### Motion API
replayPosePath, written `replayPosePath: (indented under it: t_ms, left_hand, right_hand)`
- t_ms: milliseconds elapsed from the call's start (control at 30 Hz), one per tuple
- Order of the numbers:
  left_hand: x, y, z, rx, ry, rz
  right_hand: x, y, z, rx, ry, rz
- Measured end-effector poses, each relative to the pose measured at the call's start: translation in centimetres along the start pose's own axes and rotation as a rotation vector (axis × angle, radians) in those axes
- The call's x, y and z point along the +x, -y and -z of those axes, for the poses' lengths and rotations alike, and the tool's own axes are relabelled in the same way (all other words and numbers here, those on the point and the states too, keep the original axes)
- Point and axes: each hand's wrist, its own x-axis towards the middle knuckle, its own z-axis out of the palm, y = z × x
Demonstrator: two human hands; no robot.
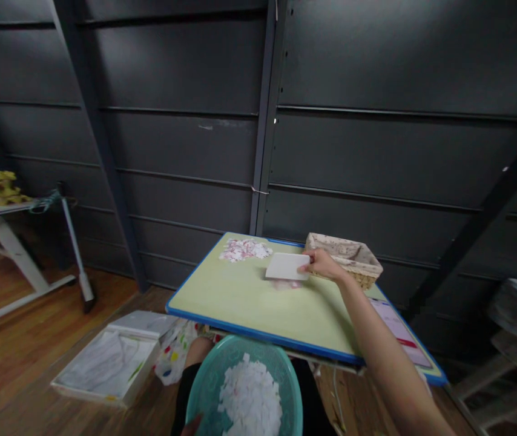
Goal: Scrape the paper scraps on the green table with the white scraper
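Observation:
My right hand (323, 264) reaches out over a pale green table with a blue edge (258, 297) and grips a flat white card (286, 266) by its right side, just above the tabletop. A pile of small white and pink paper scraps (244, 249) lies on the far left of the table, apart from the card. On my lap rests a teal basin (208, 387) holding white paper scraps (252, 399). Only the fingertips of my left hand (192, 427) show at the basin's lower left rim.
A woven basket (349, 257) stands on the table's far right, behind my hand. Printed sheets (399, 330) lie along the right edge. A white box of papers (113, 357) sits on the wooden floor at left. A white trestle table (8, 242) stands further left. Dark wall panels rise behind.

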Motion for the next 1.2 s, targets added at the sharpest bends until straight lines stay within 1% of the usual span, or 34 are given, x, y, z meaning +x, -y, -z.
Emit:
replayPosePath:
  t_ms: [100,167,200,267,333,367,500,667,800,1033,1200]
  left_hand:
    - [0.0,0.1,0.0,0.016,0.017,0.001]
    - [0.0,0.1,0.0,0.023,0.020,0.003]
    - [0.0,0.1,0.0,0.026,0.019,0.006]
    - [0.0,0.2,0.0,0.031,0.016,0.013]
    - [0.1,0.3,-0.1,0.036,0.010,0.023]
    - [0.1,0.4,-0.1,0.038,0.007,0.027]
    - [0.2,0.9,-0.7,0.043,-0.007,0.039]
    - [0.0,1.2,-1.7,0.070,-0.018,0.037]
    - [-0.1,0.8,-1.7,0.086,-0.014,0.034]
    - [-0.4,0.1,-1.7,0.083,-0.007,0.065]
    - [-0.8,0.2,-1.9,0.056,-0.030,0.084]
  right_hand:
    - [1.9,0.7,-0.8,-0.044,-0.245,-0.003]
    - [3.2,1.0,-1.6,-0.173,-0.419,-0.040]
    - [3.7,1.1,-2.0,-0.257,-0.486,-0.076]
    - [4.4,1.0,-3.1,-0.424,-0.550,-0.161]
    - [4.6,0.8,-4.1,-0.556,-0.535,-0.229]
    - [4.6,0.7,-4.6,-0.602,-0.517,-0.240]
    - [4.5,0.1,-5.6,-0.690,-0.448,-0.211]
    - [4.8,0.0,-5.8,-0.725,-0.365,-0.230]
    - [4.5,0.2,-5.9,-0.758,-0.309,-0.237]
    - [3.9,1.2,-5.6,-0.808,-0.340,-0.238]
    - [3.7,1.4,-5.6,-0.816,-0.300,-0.242]
